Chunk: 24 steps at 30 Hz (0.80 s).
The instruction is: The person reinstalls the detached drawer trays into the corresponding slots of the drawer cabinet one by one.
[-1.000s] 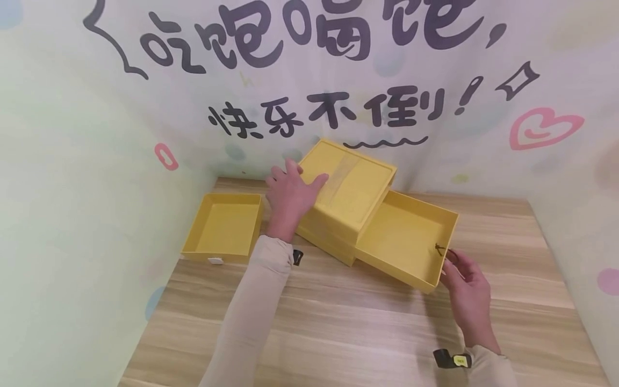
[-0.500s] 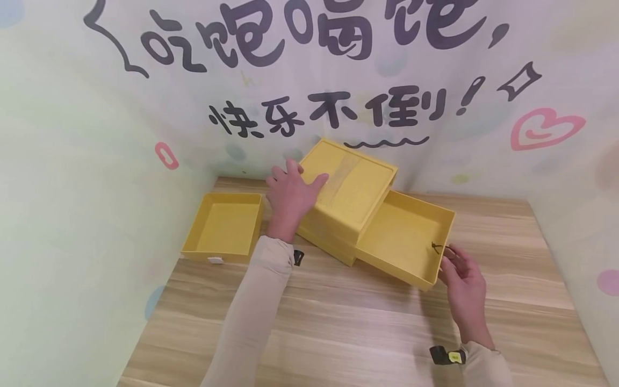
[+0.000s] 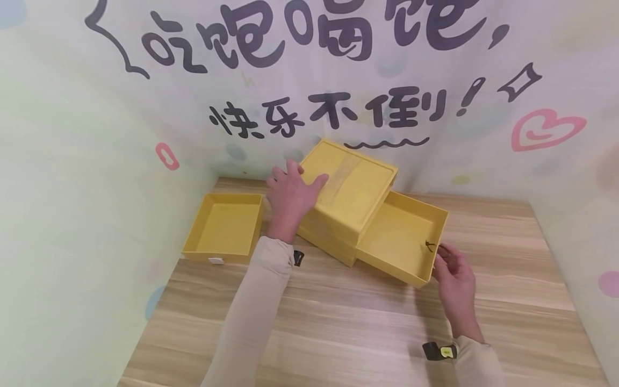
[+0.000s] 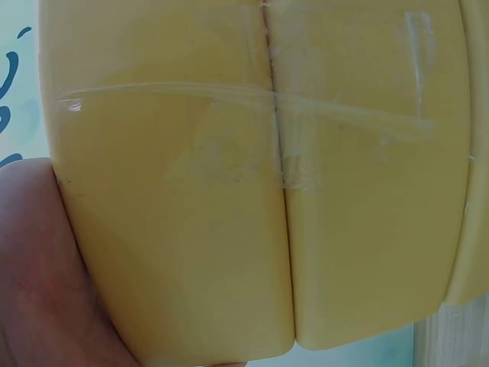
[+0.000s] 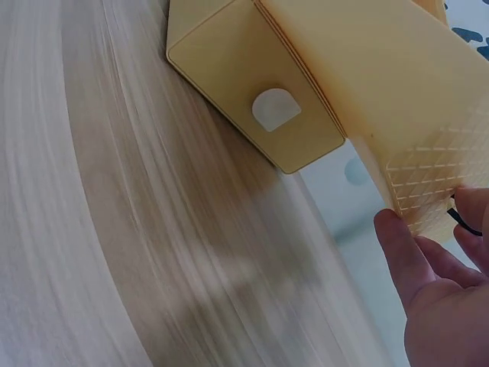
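Note:
A yellow stack of drawer boxes (image 3: 353, 193), taped together, stands turned at an angle near the back wall. My left hand (image 3: 292, 196) grips its upper left edge, thumb on the top face, fingers over the far side. In the left wrist view the taped end panels (image 4: 176, 191) fill most of the picture. A yellow drawer (image 3: 398, 236) sticks out of the upper box to the right. At its front wall, my right hand (image 3: 456, 277) has its fingers curled about a dark cord (image 5: 462, 222), with fingertips against the drawer's ribbed surface (image 5: 432, 172).
A separate yellow tray (image 3: 222, 228) with a white tab (image 3: 216, 260) sits at the left on the wood-grain table (image 3: 348, 328). The lower box's front has a white half-round tab (image 5: 275, 109). A printed wall (image 3: 474, 161) closes the back.
The drawer has slid partway further into the upper box, moving left, and my right hand has moved left with it. My left hand and the stack have stayed in place.

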Tool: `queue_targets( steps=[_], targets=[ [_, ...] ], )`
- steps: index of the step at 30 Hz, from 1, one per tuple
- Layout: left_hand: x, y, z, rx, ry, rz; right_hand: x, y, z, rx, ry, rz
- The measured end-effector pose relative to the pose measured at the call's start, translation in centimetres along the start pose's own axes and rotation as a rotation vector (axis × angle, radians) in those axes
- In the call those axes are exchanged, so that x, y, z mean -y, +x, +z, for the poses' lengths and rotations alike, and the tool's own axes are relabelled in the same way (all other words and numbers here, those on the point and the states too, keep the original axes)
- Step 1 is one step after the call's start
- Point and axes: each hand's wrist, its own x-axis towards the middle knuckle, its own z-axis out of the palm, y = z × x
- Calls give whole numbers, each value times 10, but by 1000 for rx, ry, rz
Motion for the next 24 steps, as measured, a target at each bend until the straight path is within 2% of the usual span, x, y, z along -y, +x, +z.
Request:
queue_targets(
  steps=[7, 14, 24],
  targets=[
    [0, 0, 1, -5, -2, 1, -2, 1, 5, -33, -28, -5],
    [1, 0, 0, -3, -6, -2, -3, 1, 6, -63, -172, -78],
    [0, -1, -2, -6, -1, 7, -3, 1, 12, -51, -137, -123]
  ],
)
